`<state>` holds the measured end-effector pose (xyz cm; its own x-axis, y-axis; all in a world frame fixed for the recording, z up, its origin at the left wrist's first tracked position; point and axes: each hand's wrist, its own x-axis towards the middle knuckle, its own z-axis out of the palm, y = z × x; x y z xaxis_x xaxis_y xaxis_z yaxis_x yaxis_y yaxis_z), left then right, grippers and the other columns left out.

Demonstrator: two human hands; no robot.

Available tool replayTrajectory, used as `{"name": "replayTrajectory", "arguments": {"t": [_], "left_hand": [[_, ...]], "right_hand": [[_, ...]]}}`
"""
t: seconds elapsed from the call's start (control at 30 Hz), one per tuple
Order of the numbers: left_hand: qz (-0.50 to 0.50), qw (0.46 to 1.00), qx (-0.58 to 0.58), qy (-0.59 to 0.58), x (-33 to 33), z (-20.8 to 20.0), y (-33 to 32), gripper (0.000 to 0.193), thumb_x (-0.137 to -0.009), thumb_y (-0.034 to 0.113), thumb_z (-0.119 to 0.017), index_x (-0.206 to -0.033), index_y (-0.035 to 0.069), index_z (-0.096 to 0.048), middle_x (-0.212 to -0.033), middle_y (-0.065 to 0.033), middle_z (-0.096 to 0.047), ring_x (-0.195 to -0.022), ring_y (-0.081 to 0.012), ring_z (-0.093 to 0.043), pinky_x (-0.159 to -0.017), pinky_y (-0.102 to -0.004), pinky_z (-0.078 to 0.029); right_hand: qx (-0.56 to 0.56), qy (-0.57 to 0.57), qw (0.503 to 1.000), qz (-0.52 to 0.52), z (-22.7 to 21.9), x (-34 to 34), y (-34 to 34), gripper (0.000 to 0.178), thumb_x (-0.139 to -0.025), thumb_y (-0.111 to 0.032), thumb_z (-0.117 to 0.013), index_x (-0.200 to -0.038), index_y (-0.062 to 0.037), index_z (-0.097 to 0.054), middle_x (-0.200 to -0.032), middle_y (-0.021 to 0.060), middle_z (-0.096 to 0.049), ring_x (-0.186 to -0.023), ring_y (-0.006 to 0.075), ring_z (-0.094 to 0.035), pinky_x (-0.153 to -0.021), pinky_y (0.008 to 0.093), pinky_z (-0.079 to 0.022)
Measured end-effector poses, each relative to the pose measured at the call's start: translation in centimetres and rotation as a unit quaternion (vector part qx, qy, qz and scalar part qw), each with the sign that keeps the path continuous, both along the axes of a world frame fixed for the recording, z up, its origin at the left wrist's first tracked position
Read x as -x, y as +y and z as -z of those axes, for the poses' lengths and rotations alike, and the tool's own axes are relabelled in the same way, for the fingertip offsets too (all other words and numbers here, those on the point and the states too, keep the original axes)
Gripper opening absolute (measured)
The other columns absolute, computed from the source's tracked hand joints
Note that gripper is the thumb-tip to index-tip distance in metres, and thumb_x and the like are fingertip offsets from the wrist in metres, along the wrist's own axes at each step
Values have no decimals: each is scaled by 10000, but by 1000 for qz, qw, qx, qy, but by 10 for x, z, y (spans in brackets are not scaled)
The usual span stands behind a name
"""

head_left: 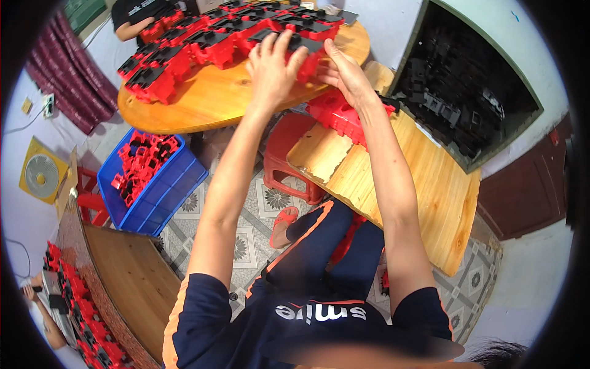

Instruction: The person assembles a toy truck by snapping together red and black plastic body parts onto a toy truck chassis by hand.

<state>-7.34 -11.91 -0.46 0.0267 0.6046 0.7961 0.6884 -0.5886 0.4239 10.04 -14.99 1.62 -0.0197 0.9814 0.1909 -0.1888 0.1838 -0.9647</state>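
Note:
At the near edge of the round wooden table [203, 114], a red plastic housing with a black top [305, 43] lies between my hands, slightly blurred. My left hand [275, 74] is at its near left side, fingers spread over the black top. At its right end is my right hand [349, 75], its thumb raised and its fingers apart; whether it touches the part is unclear. Several similar red-and-black housings [212, 44] stand in rows beyond. Below my right wrist, another red piece [344, 117] sits on a wooden board [393, 184].
A blue crate [153, 200] with red and black parts is at left on the floor. Beside the board stands a red stool [289, 154]. Another person's hand [145, 23] is at the table's far left. Dark parts fill a framed recess [455, 92] on the right.

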Motion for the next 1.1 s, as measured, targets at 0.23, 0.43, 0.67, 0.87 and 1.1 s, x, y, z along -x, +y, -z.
{"name": "replayTrajectory", "arguments": {"t": [0.23, 0.43, 0.67, 0.87, 1.1], "left_hand": [[-213, 968, -127, 48, -12, -10, 24, 649, -920, 605, -518, -1420, 195, -463, -1453, -134, -447, -1287, -416, -410, -1021, -557, -332], [199, 973, -75, 87, -108, 81, -63, 444, -958, 333, -557, -1372, 178, -518, -1390, -93, -505, -1352, -335, -357, -1074, -531, -268], [159, 962, 18, 220, -157, 130, -77, 476, -992, 333, -497, -1440, 176, -456, -1522, -109, -368, -1421, -341, -269, -1133, -578, -144], [439, 781, 378, -235, -186, 85, -163, 903, -869, 159, -677, -1540, 130, -72, -1412, -214, -417, -1280, -342, -454, -1033, -536, -398], [484, 509, 507, -499, -149, 118, -178, 839, -895, 181, -660, -1536, 172, -119, -1398, -186, -442, -1195, -305, -558, -966, -470, -523]], "right_hand": [[-47, -262, 912, 311, 68, -116, -48, 440, -882, -312, -714, -1126, 45, -630, -999, 130, -691, -908, 166, -656, -789, 289, -518], [-23, -422, 864, 273, 158, -135, -84, 350, -875, -265, -718, -1065, 20, -647, -900, 102, -703, -810, 130, -647, -692, 284, -511], [19, -428, 852, 301, 137, -175, -209, 262, -884, -253, -660, -1034, -39, -646, -857, 186, -685, -800, 357, -669, -708, 411, -516], [-211, -647, 685, 261, 75, -144, -252, 208, -877, -192, -678, -1016, -38, -693, -891, 136, -700, -792, 252, -689, -731, 358, -523], [-245, -532, 700, 409, 50, -234, -29, 223, -899, -28, -573, -1110, -40, -643, -1029, 127, -654, -929, 288, -665, -786, 363, -525]]}}
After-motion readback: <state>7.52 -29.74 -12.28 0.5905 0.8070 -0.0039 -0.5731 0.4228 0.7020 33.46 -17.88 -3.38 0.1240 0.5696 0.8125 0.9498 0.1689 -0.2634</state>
